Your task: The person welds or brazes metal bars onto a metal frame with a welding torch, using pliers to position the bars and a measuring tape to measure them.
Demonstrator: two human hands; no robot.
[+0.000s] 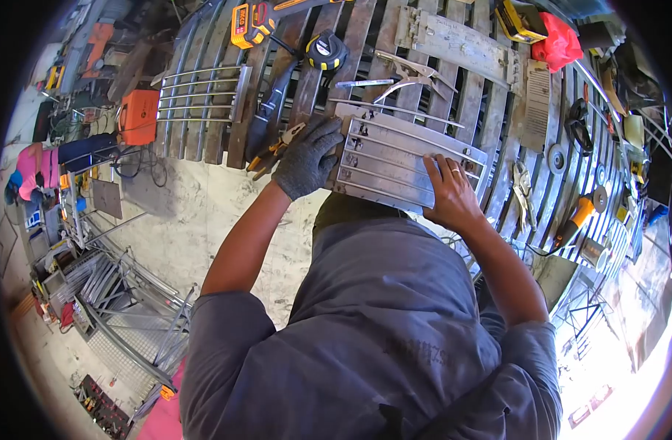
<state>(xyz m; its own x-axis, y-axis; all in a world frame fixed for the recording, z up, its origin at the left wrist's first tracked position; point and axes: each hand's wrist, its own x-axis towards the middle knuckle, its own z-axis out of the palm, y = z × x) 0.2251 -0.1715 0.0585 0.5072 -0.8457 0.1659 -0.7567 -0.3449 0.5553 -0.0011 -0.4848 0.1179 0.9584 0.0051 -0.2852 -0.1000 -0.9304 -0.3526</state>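
Note:
A flat metal plate [384, 187] with several thin rods lying along it sits at the near edge of the slatted bench, close to my body. My left hand [309, 160], in a dark grey work glove, has its fingers closed at the plate's left end. On the right part of the plate rests my bare right hand [453, 194], a ring on one finger. Its fingers reach over the rods, and the thumb is at the near edge. Pliers with orange-yellow handles [276, 150] lie beside my gloved hand. Locking pliers [409, 75] and a pen-like marker [365, 83] lie beyond the plate.
The wooden slatted bench [358, 33] carries a tape measure [326, 50], a yellow power tool [252, 26], a rod grille [200, 94], a second metal plate [461, 48] and an angle grinder [579, 218]. An orange case [138, 117] stands left. A person in pink [39, 169] is farther left.

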